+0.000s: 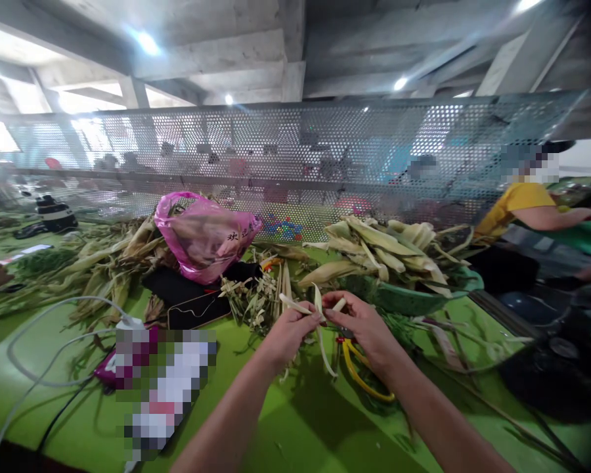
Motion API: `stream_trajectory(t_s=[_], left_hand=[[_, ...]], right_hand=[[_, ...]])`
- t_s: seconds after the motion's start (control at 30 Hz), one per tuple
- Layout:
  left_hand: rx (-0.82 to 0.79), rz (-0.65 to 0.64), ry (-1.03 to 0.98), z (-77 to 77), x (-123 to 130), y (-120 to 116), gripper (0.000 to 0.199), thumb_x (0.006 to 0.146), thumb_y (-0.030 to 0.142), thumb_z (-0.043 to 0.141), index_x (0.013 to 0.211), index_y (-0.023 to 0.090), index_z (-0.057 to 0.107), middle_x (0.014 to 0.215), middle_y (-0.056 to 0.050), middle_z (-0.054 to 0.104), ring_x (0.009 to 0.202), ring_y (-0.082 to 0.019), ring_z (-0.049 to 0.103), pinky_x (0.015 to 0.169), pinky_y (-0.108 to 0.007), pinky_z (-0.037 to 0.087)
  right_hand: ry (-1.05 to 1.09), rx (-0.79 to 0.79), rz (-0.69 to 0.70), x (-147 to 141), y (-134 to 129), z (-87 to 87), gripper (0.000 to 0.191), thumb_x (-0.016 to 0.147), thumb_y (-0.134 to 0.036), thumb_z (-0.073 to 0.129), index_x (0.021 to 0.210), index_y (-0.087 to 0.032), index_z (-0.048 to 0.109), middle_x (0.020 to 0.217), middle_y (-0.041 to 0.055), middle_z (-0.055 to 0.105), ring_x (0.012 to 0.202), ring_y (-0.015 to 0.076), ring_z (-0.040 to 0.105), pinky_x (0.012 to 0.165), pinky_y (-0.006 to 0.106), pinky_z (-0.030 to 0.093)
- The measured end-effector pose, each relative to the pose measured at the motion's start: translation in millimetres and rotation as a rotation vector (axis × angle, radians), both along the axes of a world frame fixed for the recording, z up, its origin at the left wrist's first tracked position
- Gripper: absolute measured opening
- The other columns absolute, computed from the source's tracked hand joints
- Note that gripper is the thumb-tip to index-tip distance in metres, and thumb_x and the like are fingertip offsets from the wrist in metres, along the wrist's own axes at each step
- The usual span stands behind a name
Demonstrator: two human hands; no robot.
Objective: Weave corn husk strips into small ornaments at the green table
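My left hand [294,326] and my right hand [355,318] meet over the front of the green table [325,427]. Between them are pale strips of corn husk [318,299], crossed over each other, with one end hanging down. The fingers of both hands are pinched on the strips. Yellow-handled scissors [357,374] lie under my right hand, their blades partly hidden. Just beyond my left hand is a pile of small knotted husk pieces [251,299].
A green basin [414,299] heaped with dry husks [379,246] stands at back right. A pink plastic bag [201,236] sits at back left, near more husks [108,269]. Cables and a power strip [172,394] lie left. Behind runs a perforated metal screen [276,151]; a person in yellow [522,203] is at right.
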State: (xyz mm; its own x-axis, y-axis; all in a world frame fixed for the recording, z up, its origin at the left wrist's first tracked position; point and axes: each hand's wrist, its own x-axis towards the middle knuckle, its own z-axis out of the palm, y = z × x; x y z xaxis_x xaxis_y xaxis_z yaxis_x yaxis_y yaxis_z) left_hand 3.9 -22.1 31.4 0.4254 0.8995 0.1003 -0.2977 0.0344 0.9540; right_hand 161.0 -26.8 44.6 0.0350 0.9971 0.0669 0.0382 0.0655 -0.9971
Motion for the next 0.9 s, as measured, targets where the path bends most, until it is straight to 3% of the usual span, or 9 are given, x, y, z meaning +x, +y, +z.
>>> stream_trajectory(t_s=[0.07,0.2,0.53,0.73,0.8,0.9], left_hand=[[0.036,-0.025,0.03,-1.6,-0.5,1.7,0.032,0.072,0.047,0.067,0.073,0.016,0.06,0.063,0.002,0.046,0.059,-0.009,0.036,0.058,-0.022,0.029],[0.065,-0.095,0.027,-5.1,1.7,4.1,0.035,0.071,0.047,0.068,0.082,0.014,0.068,0.075,-0.003,0.058,0.072,-0.013,0.047,0.071,-0.024,0.035],[0.139,-0.132,0.177,-6.2,-1.0,0.2,0.03,0.077,0.044,0.062,0.072,0.015,0.065,0.076,-0.004,0.06,0.076,-0.015,0.05,0.075,-0.025,0.036],[0.108,-0.153,0.168,-2.6,1.4,-5.5,0.03,0.075,0.045,0.065,0.077,0.015,0.067,0.073,-0.002,0.058,0.072,-0.013,0.048,0.07,-0.024,0.036],[0.08,-0.118,0.144,-5.1,2.7,-4.2,0.031,0.073,0.046,0.066,0.076,0.014,0.066,0.068,-0.001,0.054,0.065,-0.011,0.043,0.063,-0.022,0.033],[-0.01,0.004,0.074,-10.5,3.8,0.0,0.034,0.075,0.048,0.064,0.078,0.015,0.063,0.061,0.002,0.05,0.055,-0.008,0.036,0.054,-0.021,0.027]], right_hand=[[0.014,-0.032,0.05,3.2,-3.0,5.9,0.036,0.065,-0.04,0.076,0.092,-0.019,0.067,0.072,0.0,0.063,0.07,0.0169,0.057,0.064,0.028,0.044],[0.003,-0.064,0.124,3.5,-5.0,6.9,0.037,0.069,-0.049,0.071,0.083,-0.016,0.069,0.074,0.0044,0.066,0.073,0.0208,0.061,0.068,0.033,0.047],[-0.067,0.182,-0.058,1.6,1.9,-4.4,0.023,0.066,-0.039,0.075,0.067,-0.018,0.064,0.063,-0.0016,0.057,0.062,0.0139,0.051,0.06,0.027,0.041],[-0.039,0.105,-0.063,-0.8,-3.5,0.6,0.027,0.065,-0.043,0.074,0.066,-0.019,0.061,0.059,-0.0026,0.054,0.053,0.0124,0.047,0.051,0.026,0.038],[-0.026,0.057,-0.046,-0.4,-5.5,5.4,0.029,0.067,-0.045,0.073,0.071,-0.019,0.062,0.061,-0.0019,0.056,0.053,0.0127,0.049,0.052,0.026,0.04],[0.09,0.036,0.02,1.9,-6.3,10.7,0.037,0.072,-0.048,0.069,0.095,-0.02,0.064,0.079,0.0021,0.065,0.061,0.014,0.055,0.056,0.026,0.043]])
